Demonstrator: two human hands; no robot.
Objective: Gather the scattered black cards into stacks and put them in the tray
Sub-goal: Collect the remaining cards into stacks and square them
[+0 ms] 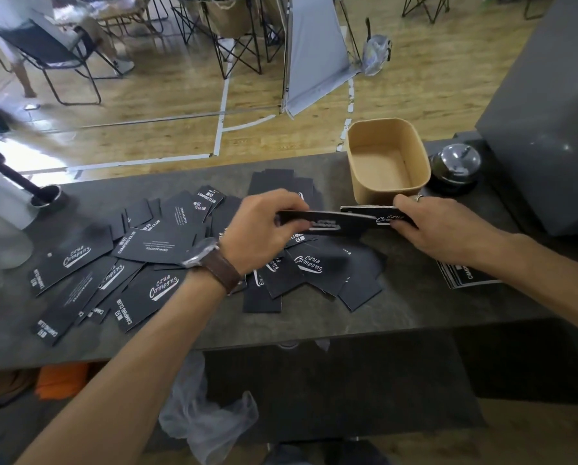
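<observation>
Head view: left hand (264,226), brown-strap wristwatch (213,263) on its wrist, pinches one black printed card (327,220) by its left end, lifted above the counter. Right hand (445,229), ring on one finger, grips a thin stack of black cards (368,211) by its right end, fingers curled round the edge. The single card's right end overlaps the stack between the two hands. Both sit just in front of the tan paper tray (386,156), which stands on the dark grey counter (432,297) with nothing visible inside.

Scattered black cards with white "Camping Club" print (146,260) lie in an overlapping heap under and left of the left hand. A second small pile of black cards (465,275) lies under the right forearm, partly hidden. Chrome desk bell (455,166) just right of the tray; grey box (546,129) beyond it. Dark-handled tool in a metal cup (45,196) at far left. Clear plastic bag (207,421) below the counter edge.
</observation>
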